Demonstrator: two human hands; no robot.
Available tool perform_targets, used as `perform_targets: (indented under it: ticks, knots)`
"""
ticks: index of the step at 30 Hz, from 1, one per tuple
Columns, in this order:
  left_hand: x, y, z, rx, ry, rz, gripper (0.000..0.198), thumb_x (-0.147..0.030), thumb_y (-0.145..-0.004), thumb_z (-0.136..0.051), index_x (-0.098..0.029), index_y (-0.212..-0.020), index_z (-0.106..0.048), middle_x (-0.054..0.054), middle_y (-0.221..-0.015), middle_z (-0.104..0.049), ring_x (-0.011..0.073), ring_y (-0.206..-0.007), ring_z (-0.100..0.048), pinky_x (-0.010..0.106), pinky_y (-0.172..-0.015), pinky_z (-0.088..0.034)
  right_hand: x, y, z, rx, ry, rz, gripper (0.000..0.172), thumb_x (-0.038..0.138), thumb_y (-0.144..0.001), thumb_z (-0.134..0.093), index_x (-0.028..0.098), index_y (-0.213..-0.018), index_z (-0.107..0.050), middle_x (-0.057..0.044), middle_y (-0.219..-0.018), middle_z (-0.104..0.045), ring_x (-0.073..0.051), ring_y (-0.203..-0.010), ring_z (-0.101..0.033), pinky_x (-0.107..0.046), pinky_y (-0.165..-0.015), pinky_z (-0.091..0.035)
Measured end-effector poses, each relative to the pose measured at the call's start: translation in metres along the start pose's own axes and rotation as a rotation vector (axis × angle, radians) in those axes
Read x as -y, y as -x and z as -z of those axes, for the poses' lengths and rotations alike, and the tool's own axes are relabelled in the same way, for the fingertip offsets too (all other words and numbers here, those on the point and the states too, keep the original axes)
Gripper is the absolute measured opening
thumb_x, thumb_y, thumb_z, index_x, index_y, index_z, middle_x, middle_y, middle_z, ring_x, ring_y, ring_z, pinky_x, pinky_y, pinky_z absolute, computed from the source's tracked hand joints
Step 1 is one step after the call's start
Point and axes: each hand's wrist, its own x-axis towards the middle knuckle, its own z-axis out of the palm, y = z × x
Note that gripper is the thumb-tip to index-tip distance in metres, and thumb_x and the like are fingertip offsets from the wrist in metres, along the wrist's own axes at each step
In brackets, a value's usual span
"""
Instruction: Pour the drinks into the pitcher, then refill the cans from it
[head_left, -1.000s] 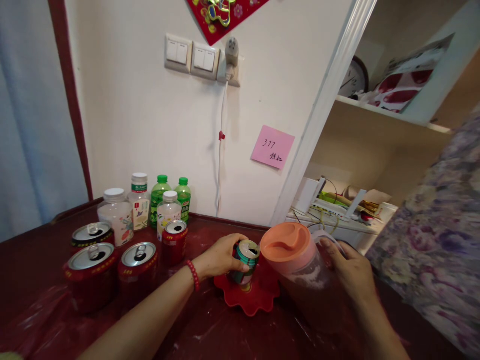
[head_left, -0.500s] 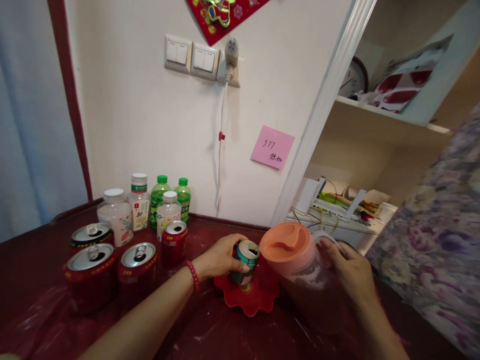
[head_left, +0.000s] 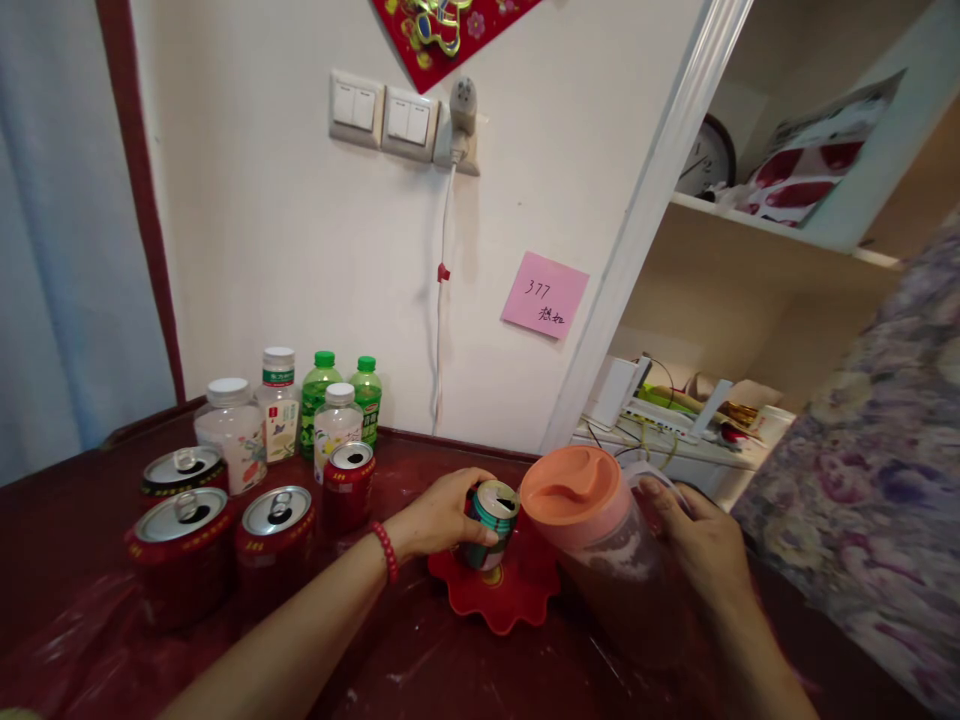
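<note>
My left hand (head_left: 444, 512), a red bead bracelet at its wrist, is closed around a small green drink can (head_left: 492, 528). The can is opened at the top and tilts slightly over a red scalloped dish (head_left: 501, 602). On the right, my right hand (head_left: 694, 530) grips the white handle of a clear plastic pitcher (head_left: 615, 575) with an orange lid (head_left: 577, 490). The pitcher leans toward the can, its lid edge close beside the can's rim; I cannot tell whether they touch. Its lower part is dim against the dark red table.
Several opened red cans (head_left: 274, 540) stand at the left. Behind them are clear bottles with white caps (head_left: 231, 435) and two green bottles (head_left: 321, 395). A white cord (head_left: 438, 340) hangs down the wall. Shelves with a router (head_left: 660, 420) and a floral curtain (head_left: 877, 460) are on the right.
</note>
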Motion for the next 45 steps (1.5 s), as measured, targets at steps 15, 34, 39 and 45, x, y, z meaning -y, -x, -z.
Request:
perform_targets:
  ticks: [15, 34, 39, 45]
  knots:
    - [-0.0026, 0.0006, -0.0005, -0.007, -0.005, 0.002, 0.061, -0.014, -0.057, -0.081, -0.018, -0.116, -0.066, 0.006, -0.118, -0.07, 0.0271, -0.107, -0.062, 0.039, -0.095, -0.048, -0.0033, -0.0058, 0.0024, 0.052, 0.019, 0.004, 0.059, 0.077, -0.069, -0.065, 0.018, -0.066, -0.065, 0.003, -0.056, -0.047, -0.016, -0.058, -0.043, -0.027, -0.054, -0.036]
    - [-0.0044, 0.0012, -0.001, 0.004, 0.027, 0.006, 0.06, -0.014, -0.057, -0.082, -0.019, -0.115, -0.066, 0.006, -0.117, -0.07, 0.027, -0.107, -0.063, 0.039, -0.094, -0.049, -0.0044, -0.0058, 0.0011, 0.033, 0.012, 0.002, 0.061, 0.078, -0.067, -0.066, 0.017, -0.072, -0.069, 0.002, -0.059, -0.052, -0.017, -0.059, -0.045, -0.028, -0.053, -0.038]
    - [-0.0048, 0.0021, -0.0008, 0.001, 0.036, 0.004, 0.06, -0.014, -0.057, -0.082, -0.018, -0.115, -0.066, 0.006, -0.117, -0.071, 0.0269, -0.107, -0.063, 0.038, -0.094, -0.049, -0.0034, -0.005, 0.0016, 0.037, 0.01, 0.01, 0.058, 0.076, -0.07, -0.065, 0.018, -0.069, -0.067, 0.002, -0.059, -0.051, -0.017, -0.061, -0.045, -0.027, -0.055, -0.038]
    - [-0.004, 0.0017, -0.0019, -0.003, 0.017, 0.005, 0.058, -0.013, -0.058, -0.081, -0.02, -0.113, -0.066, 0.005, -0.117, -0.071, 0.0258, -0.107, -0.063, 0.038, -0.095, -0.049, -0.0032, -0.0064, 0.0027, 0.039, 0.01, 0.042, 0.058, 0.075, -0.07, -0.066, 0.017, -0.066, -0.067, 0.002, -0.055, -0.05, -0.016, -0.055, -0.043, -0.027, -0.05, -0.036]
